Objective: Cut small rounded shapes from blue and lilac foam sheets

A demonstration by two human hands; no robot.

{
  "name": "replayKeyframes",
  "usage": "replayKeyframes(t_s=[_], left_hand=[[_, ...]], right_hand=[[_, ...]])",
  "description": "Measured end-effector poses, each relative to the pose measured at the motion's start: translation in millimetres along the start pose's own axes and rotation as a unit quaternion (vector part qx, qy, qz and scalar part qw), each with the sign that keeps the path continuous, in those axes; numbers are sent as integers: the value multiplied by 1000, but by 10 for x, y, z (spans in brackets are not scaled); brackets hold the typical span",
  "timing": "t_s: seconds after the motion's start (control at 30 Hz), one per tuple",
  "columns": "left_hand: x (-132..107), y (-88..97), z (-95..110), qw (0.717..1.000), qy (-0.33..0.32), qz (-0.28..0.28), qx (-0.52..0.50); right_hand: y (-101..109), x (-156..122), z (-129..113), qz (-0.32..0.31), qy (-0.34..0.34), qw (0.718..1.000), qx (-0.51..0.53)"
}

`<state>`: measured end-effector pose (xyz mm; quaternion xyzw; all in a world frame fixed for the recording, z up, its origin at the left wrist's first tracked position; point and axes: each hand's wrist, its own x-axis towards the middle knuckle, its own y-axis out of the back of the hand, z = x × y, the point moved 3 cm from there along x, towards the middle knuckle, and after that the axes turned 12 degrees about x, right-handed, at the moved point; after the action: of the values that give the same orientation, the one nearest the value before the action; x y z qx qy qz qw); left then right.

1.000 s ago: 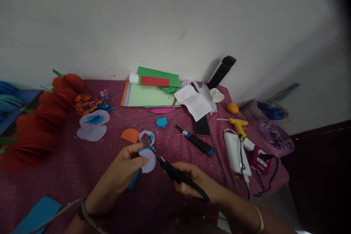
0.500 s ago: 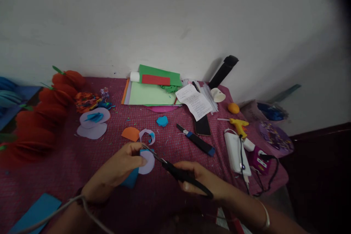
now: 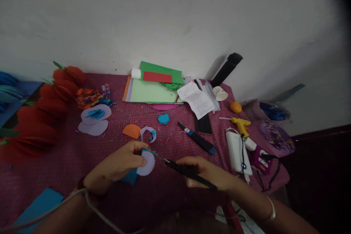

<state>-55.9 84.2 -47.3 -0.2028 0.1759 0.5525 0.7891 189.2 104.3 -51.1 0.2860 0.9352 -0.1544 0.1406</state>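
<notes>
Between the thumb and fingers of my left hand (image 3: 124,162) is a round lilac paper piece (image 3: 147,164), with a blue sheet (image 3: 130,177) partly hidden behind it. My right hand (image 3: 201,172) grips black-handled scissors (image 3: 189,172). Their blades point left and reach the top edge of the held paper, close to my left fingertips. Just beyond lie a curled lilac paper strip (image 3: 148,134) with a bit of blue, an orange paper half-disc (image 3: 132,131) and a small blue paper cutout (image 3: 163,118).
A utility knife (image 3: 197,138), phone (image 3: 204,124) and written note (image 3: 196,99) lie beyond my right hand. Farther right are a yellow glue gun (image 3: 241,126) and a white power strip (image 3: 238,153). Red paper pumpkins (image 3: 38,128) line the left. Coloured sheets (image 3: 153,91) lie by the wall.
The scissor handles have come closer together and the blades lie narrower at the paper's top edge. The whole view has shifted slightly.
</notes>
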Motion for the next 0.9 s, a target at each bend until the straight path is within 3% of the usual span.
replayKeyframes(t_s=[0.17,0.4,0.6,0.9], left_hand=[[-37,-23,11,999,36,-2,28],[-28,-17,-29,997,17,-36,62],[-66,-43,-14,997,25,-2,80],[-47,-92,-20,996,27,-11,85]], right_hand=[[28,-20,-93,-27,-27,999,-6],[73,-22,-180,-40,-39,998,-21],[129,-4,-228,-59,-36,996,-62],[129,18,-199,-65,-50,996,-40]])
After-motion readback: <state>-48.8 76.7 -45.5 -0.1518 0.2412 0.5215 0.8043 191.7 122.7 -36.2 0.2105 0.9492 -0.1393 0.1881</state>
